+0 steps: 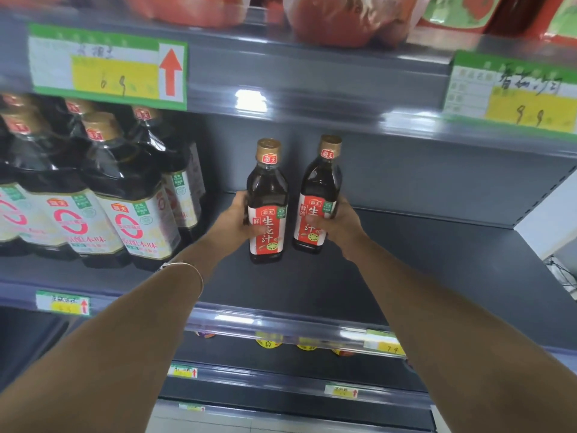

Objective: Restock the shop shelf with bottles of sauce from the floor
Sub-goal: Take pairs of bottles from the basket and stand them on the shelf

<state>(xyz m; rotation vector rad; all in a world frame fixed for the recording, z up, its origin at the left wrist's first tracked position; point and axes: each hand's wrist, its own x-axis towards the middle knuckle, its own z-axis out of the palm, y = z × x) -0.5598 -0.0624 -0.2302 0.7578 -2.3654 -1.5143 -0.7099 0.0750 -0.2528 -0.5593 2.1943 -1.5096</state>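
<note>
Mid shelf (pixel 406 260): dark grey deck, bare stretch at centre and right. Two small bottles of dark sauce over that stretch, side by side, close but not touching. Gold caps, red labels facing out.

Left hand (pixel 237 218): fingers curled round the left bottle (pixel 268 182) at label height, thumb across the label front. Bottle upright, base low at the deck; resting on it or just clear of it, cannot tell.

Right hand (pixel 340 223): wrapped round the right bottle (pixel 320 189) from its right side, thumb on the label. Bottle tilted a little, cap leaning right. Base set further back than the left one's; contact with the deck not clear either.

Thin metal bangle (pixel 187 267) on the left wrist. Both forearms bare, reaching in over the front rail.

Same shelf, left of the hands: packed block of large sauce jugs (pixel 125 195), dark liquid, pale labels with a red ring, gold caps. Nearest jug close to the left hand, not touching.

Above: rail with a green-bordered price card (pixel 107 67), red arrow pointing up, handwritten digits on yellow. Second price card (pixel 512 92) at far right. Red bags (pixel 343 17) on the top shelf, blurred.

Below: small price tag (pixel 62 303) on the front rail. Jar lids (pixel 268 342) showing under the rail on the next shelf down, contents unclear.
</note>
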